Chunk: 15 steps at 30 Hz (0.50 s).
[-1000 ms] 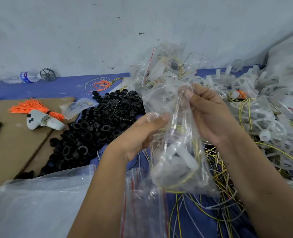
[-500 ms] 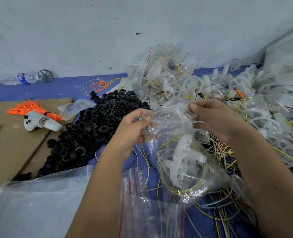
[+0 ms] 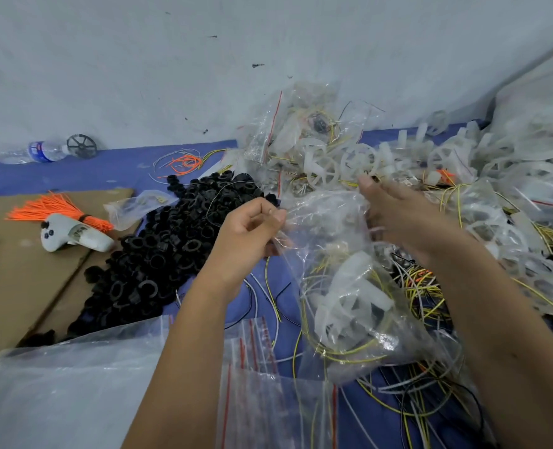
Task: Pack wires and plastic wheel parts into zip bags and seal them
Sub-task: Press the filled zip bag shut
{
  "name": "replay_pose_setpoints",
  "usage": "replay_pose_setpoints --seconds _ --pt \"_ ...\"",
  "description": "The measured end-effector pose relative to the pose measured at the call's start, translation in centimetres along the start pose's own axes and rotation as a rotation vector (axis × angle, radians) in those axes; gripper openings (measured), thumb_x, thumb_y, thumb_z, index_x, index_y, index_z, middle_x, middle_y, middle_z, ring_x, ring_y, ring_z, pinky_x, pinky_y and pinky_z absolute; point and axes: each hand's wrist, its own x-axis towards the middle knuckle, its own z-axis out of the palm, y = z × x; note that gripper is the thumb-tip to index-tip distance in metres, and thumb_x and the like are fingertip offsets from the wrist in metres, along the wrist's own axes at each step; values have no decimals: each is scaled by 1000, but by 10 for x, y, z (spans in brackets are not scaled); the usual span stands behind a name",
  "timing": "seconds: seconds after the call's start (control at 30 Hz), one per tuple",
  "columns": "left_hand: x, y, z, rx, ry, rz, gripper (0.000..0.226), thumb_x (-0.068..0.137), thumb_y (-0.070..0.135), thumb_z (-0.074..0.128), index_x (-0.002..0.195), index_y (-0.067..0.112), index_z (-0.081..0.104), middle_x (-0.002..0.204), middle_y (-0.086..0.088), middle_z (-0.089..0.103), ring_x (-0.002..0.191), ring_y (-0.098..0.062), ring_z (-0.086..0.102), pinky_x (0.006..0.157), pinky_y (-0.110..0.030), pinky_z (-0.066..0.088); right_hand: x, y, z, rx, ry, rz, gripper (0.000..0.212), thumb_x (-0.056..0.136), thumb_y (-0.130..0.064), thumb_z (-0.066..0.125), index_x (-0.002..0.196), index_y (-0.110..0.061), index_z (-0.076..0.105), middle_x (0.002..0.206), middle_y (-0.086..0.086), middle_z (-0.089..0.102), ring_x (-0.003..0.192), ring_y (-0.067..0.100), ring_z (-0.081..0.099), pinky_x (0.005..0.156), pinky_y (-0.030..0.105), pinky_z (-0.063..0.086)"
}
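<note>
both hands hold a clear zip bag (image 3: 343, 286) just above the blue tabletop (image 3: 84, 170). the left hand (image 3: 252, 234) pinches the bag's top edge between thumb and curled fingers; the right hand (image 3: 398, 215) grips the opposite side, its fingers partly hidden by the plastic. inside lie a white plastic wheel (image 3: 356, 306) and yellow wires (image 3: 349, 351). black rings (image 3: 158, 254) are heaped to the left.

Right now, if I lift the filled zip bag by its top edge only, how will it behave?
The zip bag is thin crinkled film, so it will likely sag below the left hand and right hand. The wheel part and wires look light but would probably slump to the bottom.
</note>
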Motion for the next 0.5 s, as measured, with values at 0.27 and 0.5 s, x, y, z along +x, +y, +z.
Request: replay_pose_setpoints --seconds 0.27,0.5 --pt "0 -6 -13 120 0 -12 22 105 1 50 88 10 60 98 -20 71 82 -19 68 74 -30 60 -3 8 -10 320 -34 65 59 57 -2 81 114 0 66 111 20 70 97 32 69 88 41 57" --pt "0 -5 -10 377 44 91 27 96 -16 46 79 4 52 88 -25 63 86 -49 62 79 -62 56 -2 7 -10 303 -67 -10 26 71 -35 81 86 -14 79 90 8 65 79 20 56 76 31 52"
